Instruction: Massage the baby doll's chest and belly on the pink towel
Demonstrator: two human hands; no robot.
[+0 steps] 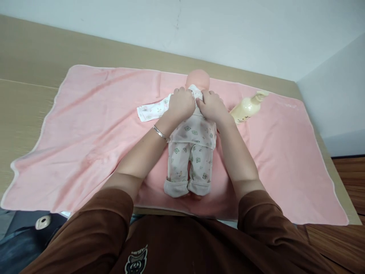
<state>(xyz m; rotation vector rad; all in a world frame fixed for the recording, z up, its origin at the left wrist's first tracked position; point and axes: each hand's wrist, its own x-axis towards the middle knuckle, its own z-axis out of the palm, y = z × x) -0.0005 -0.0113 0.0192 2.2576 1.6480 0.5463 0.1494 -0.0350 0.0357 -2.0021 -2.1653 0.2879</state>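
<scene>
Your doll [191, 152] lies on its back in the middle of the pink towel [91, 137], head away from you and feet toward you, dressed in a patterned white top and trousers with rolled cuffs. Both your hands are on its chest, just below the bare head. Your left hand [181, 104], the one with the bangle [160, 133] at the wrist, has its fingers curled down and closed on the cloth at the collar; your right hand [212, 106] sits touching it, fingers likewise bent and gripping the fabric at the neck. The doll's empty sleeve [152, 109] lies flat on the towel just left of your left hand. A cream bottle [246, 108] lies on its side near your right hand, apart from it. The towel is spread over the counter [25, 76].
</scene>
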